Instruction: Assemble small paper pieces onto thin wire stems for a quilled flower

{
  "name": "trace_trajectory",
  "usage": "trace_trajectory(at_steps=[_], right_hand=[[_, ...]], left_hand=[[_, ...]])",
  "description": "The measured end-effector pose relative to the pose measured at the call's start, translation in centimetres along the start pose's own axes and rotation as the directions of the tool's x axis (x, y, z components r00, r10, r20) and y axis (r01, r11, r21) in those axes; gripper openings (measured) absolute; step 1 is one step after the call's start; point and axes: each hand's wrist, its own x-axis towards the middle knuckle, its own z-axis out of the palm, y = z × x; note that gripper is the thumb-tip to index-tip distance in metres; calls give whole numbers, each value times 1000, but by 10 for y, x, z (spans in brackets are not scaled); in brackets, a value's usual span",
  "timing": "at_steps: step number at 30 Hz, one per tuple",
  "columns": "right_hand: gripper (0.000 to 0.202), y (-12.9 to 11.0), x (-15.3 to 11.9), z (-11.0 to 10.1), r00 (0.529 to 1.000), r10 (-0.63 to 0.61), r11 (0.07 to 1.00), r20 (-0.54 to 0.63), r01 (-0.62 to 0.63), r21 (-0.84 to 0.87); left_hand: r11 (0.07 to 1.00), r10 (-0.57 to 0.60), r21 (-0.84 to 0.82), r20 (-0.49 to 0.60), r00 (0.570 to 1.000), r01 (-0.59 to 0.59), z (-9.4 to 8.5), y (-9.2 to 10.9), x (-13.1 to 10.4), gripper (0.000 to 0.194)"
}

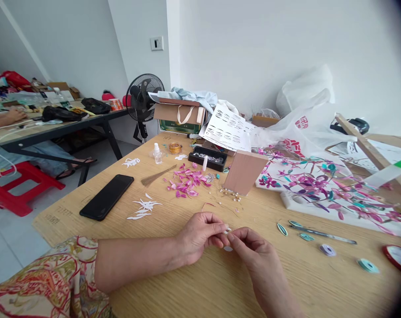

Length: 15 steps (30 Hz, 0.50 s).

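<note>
Patterned sleeve [54, 282] sits nearest; a small white piece [227, 230], partly hidden, is pinched by left hand [200, 235] and right hand [253, 248].

The black fan [142, 99] reads "TCL"; red characters on the plastic bag [315, 130] are unclear.

The small piece [228, 249] is white, the petals [189, 177] pink, the phone [107, 197] black, the stool [21, 189] red, the bench [174, 293] wood-grained tan, the sleeve [59, 282] cream with red-and-olive swirls.
</note>
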Motion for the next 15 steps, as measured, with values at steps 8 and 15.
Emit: trace_trajectory(at_steps=[8,15], right_hand=[[22,8,5,-7,996,-32,998,79,36,-50],[18,-16,4,-51,903,-347,865,-253,204,-459]], left_hand=[[999,-6,33,9,1000,6,-2,7,2,27],[986,52,159,-9,999,-50,-5,13,9,26]])
